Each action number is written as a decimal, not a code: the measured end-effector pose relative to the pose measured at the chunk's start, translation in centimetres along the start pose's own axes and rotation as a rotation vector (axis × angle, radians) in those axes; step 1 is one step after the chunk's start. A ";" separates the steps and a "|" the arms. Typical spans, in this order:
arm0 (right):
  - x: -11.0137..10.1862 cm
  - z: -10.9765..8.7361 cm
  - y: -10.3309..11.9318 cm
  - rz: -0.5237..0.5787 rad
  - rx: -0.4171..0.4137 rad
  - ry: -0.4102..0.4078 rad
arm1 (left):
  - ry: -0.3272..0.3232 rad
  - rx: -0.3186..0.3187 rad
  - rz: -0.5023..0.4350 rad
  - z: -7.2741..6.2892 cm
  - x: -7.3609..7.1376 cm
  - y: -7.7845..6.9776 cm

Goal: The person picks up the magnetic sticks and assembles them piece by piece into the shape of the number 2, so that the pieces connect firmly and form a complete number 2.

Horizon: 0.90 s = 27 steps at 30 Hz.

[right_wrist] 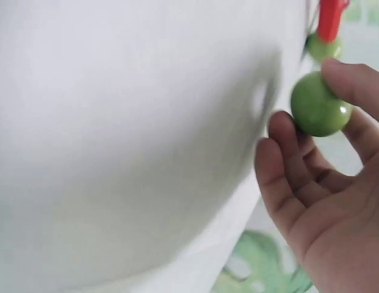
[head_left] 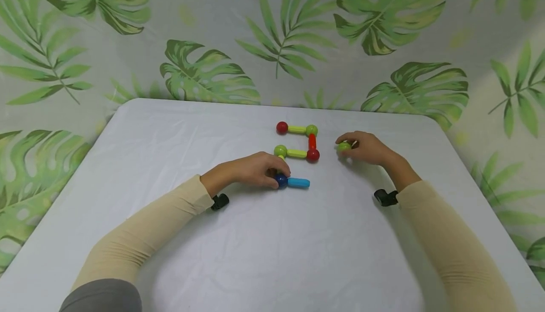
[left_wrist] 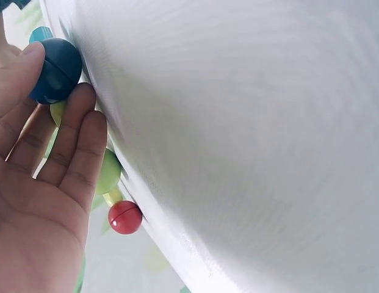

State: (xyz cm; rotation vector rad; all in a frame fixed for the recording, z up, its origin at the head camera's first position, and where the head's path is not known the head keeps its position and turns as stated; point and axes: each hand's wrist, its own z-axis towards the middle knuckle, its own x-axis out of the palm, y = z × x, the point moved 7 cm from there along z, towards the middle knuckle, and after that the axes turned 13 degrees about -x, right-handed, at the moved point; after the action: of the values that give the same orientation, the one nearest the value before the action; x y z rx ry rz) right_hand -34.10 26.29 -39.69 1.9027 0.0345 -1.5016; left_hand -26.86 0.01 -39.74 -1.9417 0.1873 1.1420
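Observation:
A chain of toy balls and rods lies on the white table in the head view. It runs from a red ball (head_left: 282,127) by a yellow-green rod (head_left: 297,129) to a green ball (head_left: 312,130), down a red rod (head_left: 312,142) to another red ball (head_left: 312,155), then left to a second green ball (head_left: 280,151). At its near end, my left hand (head_left: 259,170) pinches a dark blue ball (left_wrist: 58,70), from which a light blue rod (head_left: 299,183) points right. Right of the chain, my right hand (head_left: 367,148) holds a loose green ball (right_wrist: 320,105) between thumb and fingers.
The white table (head_left: 272,255) reaches toward me, and its far edge meets a leaf-patterned cloth (head_left: 276,19). Black wrist devices sit under the left cuff (head_left: 220,202) and by the right cuff (head_left: 386,197).

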 end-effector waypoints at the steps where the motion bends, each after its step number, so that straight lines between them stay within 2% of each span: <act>1: 0.3 -0.3 0.6 0.002 -0.019 0.007 | 0.000 0.000 -0.002 0.0 0.0 0.0; 4: 1.0 -1.2 2.5 0.012 -0.082 0.011 | 0.001 0.000 -0.004 0.0 -0.2 0.0; 7: 1.5 -2.3 3.9 -0.003 -0.116 -0.026 | 0.001 0.004 -0.007 0.0 -0.1 0.1; 13: 1.7 -4.5 4.9 -0.054 -0.144 -0.098 | -0.005 0.003 0.006 0.0 0.0 0.0; 21: 2.9 -6.5 5.2 -0.014 -0.178 -0.053 | 0.009 -0.019 -0.007 0.1 0.2 0.1; 27: 4.3 -6.6 6.8 0.033 -0.210 -0.004 | 0.000 -0.004 0.002 0.1 0.1 0.1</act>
State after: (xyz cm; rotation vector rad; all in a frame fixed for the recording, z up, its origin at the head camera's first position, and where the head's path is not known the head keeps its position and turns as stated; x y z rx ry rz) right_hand -24.19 23.00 -39.42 1.7241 0.1521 -1.4210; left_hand -26.91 0.07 -39.93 -1.9458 0.1877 1.1444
